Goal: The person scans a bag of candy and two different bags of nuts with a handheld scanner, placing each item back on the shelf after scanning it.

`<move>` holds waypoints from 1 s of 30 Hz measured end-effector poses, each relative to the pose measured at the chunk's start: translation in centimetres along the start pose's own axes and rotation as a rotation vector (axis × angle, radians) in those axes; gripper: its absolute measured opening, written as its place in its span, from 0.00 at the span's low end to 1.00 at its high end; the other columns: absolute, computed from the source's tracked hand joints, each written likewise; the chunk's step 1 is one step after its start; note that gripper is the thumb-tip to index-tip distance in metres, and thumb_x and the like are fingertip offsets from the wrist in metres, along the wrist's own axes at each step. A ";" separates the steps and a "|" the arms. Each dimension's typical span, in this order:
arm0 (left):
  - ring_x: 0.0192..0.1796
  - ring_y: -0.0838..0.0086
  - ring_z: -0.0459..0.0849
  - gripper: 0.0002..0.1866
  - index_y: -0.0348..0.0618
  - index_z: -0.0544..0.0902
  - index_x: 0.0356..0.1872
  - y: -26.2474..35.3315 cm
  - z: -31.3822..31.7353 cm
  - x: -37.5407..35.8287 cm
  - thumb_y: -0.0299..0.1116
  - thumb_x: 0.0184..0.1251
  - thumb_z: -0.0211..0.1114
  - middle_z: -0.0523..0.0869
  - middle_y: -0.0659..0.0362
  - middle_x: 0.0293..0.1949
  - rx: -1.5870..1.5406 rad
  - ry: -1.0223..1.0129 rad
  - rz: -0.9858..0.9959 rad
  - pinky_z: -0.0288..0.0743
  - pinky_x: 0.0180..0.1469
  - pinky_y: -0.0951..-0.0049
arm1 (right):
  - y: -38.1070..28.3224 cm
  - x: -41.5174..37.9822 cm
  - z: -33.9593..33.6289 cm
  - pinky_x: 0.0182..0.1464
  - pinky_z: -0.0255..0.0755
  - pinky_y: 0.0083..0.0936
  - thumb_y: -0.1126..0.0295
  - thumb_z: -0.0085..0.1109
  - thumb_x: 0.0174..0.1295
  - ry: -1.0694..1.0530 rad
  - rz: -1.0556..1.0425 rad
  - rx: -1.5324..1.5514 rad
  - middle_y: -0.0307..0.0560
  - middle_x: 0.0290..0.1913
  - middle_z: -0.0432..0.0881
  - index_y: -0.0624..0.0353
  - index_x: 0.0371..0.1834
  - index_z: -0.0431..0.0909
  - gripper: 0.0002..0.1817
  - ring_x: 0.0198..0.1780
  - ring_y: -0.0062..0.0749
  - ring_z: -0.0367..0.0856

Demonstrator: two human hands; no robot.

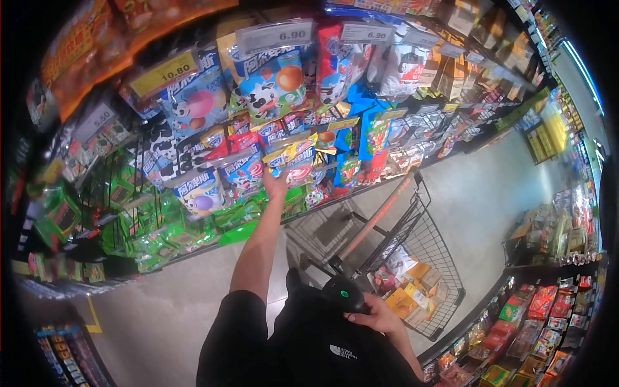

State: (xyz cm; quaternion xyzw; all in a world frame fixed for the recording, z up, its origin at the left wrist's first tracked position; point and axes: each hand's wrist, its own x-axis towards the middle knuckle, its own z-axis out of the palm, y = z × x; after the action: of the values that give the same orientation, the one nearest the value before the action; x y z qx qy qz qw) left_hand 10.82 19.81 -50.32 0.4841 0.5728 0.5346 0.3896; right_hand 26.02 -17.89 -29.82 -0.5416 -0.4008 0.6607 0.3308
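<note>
Left hand: our left hand (276, 184) is stretched way up to the shelf, arm nearly straight. The fingers are up against the bottom edge of a candy bag (293, 161). We honestly can't tell how far the fingers are curled, since the bag hides most of them, so whether it's a real grip or just a touch is unclear.

Candy bag: yellow and blue up top, with a red-and-white swirl printed low on the front. It hangs on a peg in the middle of the rack (116, 193), packed in with other bags on both sides and tilted a bit toward us.

Right hand: our right hand (377, 316) sits down low near the chest, closed around a black gadget (345, 293) with a small green light on it. Fingers wrap its lower end, pretty snug.

Cart: the cart (445, 258) is just right of us, wire basket with a red handle bar, and it's got yellow and orange boxes plus some packets lying in the bottom.

Around the bag: bigger blue bags with a cartoon cow (274, 80) hang above it, under price tags (275, 35) reading 6.90, with one at 10.80 off to the left. Green packs (155, 226) fill the lower left rows.

Floor: plain grey aisle running off to the right.
</note>
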 end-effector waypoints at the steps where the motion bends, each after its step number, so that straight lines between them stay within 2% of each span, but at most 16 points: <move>1: 0.51 0.59 0.84 0.33 0.34 0.74 0.61 -1.0 0.4 -0.1 0.32 0.54 0.77 0.83 0.47 0.52 0.000 -0.007 0.005 0.81 0.50 0.63 | -0.2 -0.1 0.0 0.54 0.72 0.20 0.80 0.66 0.60 0.000 0.001 0.014 0.37 0.42 0.84 0.62 0.52 0.78 0.16 0.47 0.20 0.81; 3: 0.56 0.52 0.81 0.35 0.33 0.72 0.62 -3.3 1.6 -0.2 0.33 0.54 0.77 0.82 0.42 0.54 0.179 0.176 0.015 0.75 0.58 0.58 | -0.2 -0.1 0.0 0.54 0.72 0.20 0.79 0.66 0.60 0.004 -0.002 0.031 0.37 0.42 0.84 0.62 0.52 0.78 0.17 0.48 0.20 0.80; 4: 0.56 0.52 0.81 0.35 0.33 0.72 0.62 -3.8 1.9 -0.1 0.33 0.54 0.77 0.82 0.42 0.54 0.178 0.170 0.021 0.75 0.58 0.58 | -0.2 -0.1 -0.1 0.54 0.72 0.20 0.79 0.67 0.60 0.004 0.014 0.016 0.37 0.42 0.84 0.62 0.53 0.77 0.17 0.48 0.20 0.80; 6: 0.59 0.46 0.78 0.37 0.33 0.71 0.64 -4.8 2.2 0.4 0.36 0.55 0.77 0.80 0.38 0.56 0.195 0.155 -0.129 0.69 0.64 0.55 | -0.1 -0.2 -0.2 0.54 0.72 0.20 0.78 0.67 0.61 0.011 0.024 0.003 0.37 0.42 0.84 0.62 0.53 0.77 0.17 0.47 0.19 0.80; 10: 0.59 0.45 0.79 0.38 0.33 0.71 0.63 -6.5 2.6 1.7 0.40 0.54 0.77 0.81 0.38 0.55 0.256 0.157 -0.138 0.71 0.62 0.55 | 0.3 -0.4 -0.1 0.54 0.72 0.21 0.76 0.68 0.61 0.005 0.034 -0.013 0.37 0.42 0.85 0.62 0.54 0.77 0.18 0.48 0.20 0.80; 12: 0.57 0.44 0.80 0.39 0.33 0.70 0.64 -7.0 2.7 2.0 0.41 0.54 0.77 0.81 0.37 0.54 0.055 0.142 -0.185 0.72 0.61 0.55 | 0.7 -0.4 -0.2 0.55 0.72 0.21 0.76 0.68 0.61 -0.010 0.019 -0.023 0.37 0.42 0.85 0.62 0.54 0.77 0.18 0.48 0.20 0.81; 13: 0.57 0.44 0.80 0.39 0.33 0.70 0.64 -6.4 2.6 2.1 0.41 0.54 0.77 0.81 0.37 0.54 0.048 0.162 -0.167 0.72 0.61 0.55 | 1.2 -0.6 -0.3 0.52 0.71 0.20 0.74 0.69 0.60 -0.010 0.002 -0.027 0.36 0.42 0.82 0.61 0.56 0.77 0.20 0.47 0.18 0.77; 15: 0.57 0.45 0.81 0.41 0.34 0.70 0.65 -5.2 2.3 1.4 0.40 0.52 0.78 0.82 0.38 0.53 0.195 0.136 -0.180 0.74 0.60 0.56 | 1.6 -0.6 -0.2 0.50 0.70 0.19 0.71 0.70 0.60 -0.043 -0.027 -0.050 0.34 0.43 0.80 0.61 0.58 0.76 0.22 0.45 0.17 0.74; 17: 0.56 0.46 0.82 0.42 0.35 0.70 0.65 -9.6 2.9 2.9 0.41 0.49 0.80 0.82 0.39 0.53 0.100 0.092 -0.247 0.76 0.57 0.56 | 0.9 -1.0 0.1 0.51 0.70 0.18 0.72 0.70 0.60 0.013 0.066 0.058 0.35 0.44 0.80 0.61 0.58 0.77 0.22 0.46 0.16 0.74; 18: 0.56 0.46 0.82 0.42 0.35 0.70 0.65 -8.1 2.6 2.5 0.41 0.49 0.80 0.82 0.39 0.53 0.095 0.127 -0.244 0.76 0.57 0.56 | 0.5 -1.1 0.2 0.51 0.71 0.17 0.73 0.70 0.59 0.005 0.064 0.104 0.35 0.44 0.82 0.61 0.57 0.77 0.22 0.46 0.16 0.76; 20: 0.53 0.49 0.84 0.40 0.35 0.73 0.61 -3.6 1.9 0.9 0.44 0.47 0.80 0.84 0.42 0.51 -0.234 0.076 -0.415 0.78 0.54 0.56 | 1.1 -1.0 0.1 0.50 0.72 0.17 0.73 0.70 0.59 -0.019 0.060 0.079 0.36 0.43 0.83 0.61 0.56 0.78 0.21 0.45 0.16 0.77; 21: 0.53 0.49 0.84 0.40 0.35 0.73 0.61 -3.7 1.7 1.1 0.44 0.47 0.80 0.84 0.42 0.51 -0.239 0.099 -0.410 0.78 0.54 0.56 | 1.4 -1.0 0.0 0.49 0.73 0.17 0.73 0.70 0.60 -0.013 0.059 0.071 0.36 0.42 0.84 0.61 0.56 0.78 0.21 0.44 0.16 0.78; 23: 0.52 0.51 0.85 0.38 0.36 0.76 0.58 -4.5 1.6 1.5 0.46 0.47 0.80 0.86 0.44 0.47 0.138 0.078 -0.244 0.78 0.52 0.56 | 1.3 -0.9 0.0 0.48 0.74 0.17 0.74 0.70 0.59 -0.032 0.044 0.026 0.36 0.41 0.85 0.61 0.54 0.79 0.19 0.43 0.17 0.80; 24: 0.51 0.52 0.86 0.34 0.37 0.79 0.54 -4.4 1.7 1.4 0.45 0.48 0.79 0.88 0.46 0.45 0.158 0.103 -0.228 0.78 0.52 0.56 | 0.8 -1.1 0.2 0.48 0.74 0.17 0.74 0.70 0.59 -0.015 0.093 0.036 0.36 0.41 0.85 0.61 0.54 0.79 0.19 0.43 0.17 0.80; 25: 0.51 0.52 0.86 0.34 0.37 0.79 0.54 -4.4 1.7 1.4 0.45 0.48 0.79 0.88 0.46 0.45 0.155 0.117 -0.226 0.78 0.52 0.56 | 0.6 -1.1 0.4 0.48 0.74 0.17 0.74 0.70 0.59 0.003 0.141 0.045 0.37 0.41 0.85 0.61 0.53 0.79 0.18 0.44 0.17 0.80; 30: 0.49 0.50 0.86 0.29 0.39 0.80 0.49 -4.2 1.2 0.8 0.45 0.49 0.78 0.87 0.46 0.45 0.188 0.093 -0.216 0.78 0.52 0.56 | 1.7 -0.6 0.2 0.49 0.74 0.17 0.75 0.69 0.59 -0.034 0.084 0.001 0.37 0.42 0.86 0.61 0.54 0.80 0.19 0.44 0.18 0.81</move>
State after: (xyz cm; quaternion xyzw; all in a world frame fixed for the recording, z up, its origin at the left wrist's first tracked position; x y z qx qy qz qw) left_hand 11.25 21.09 -54.56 0.4288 0.6864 0.4556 0.3708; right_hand 25.90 -19.27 -31.07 -0.5465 -0.3830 0.6833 0.2960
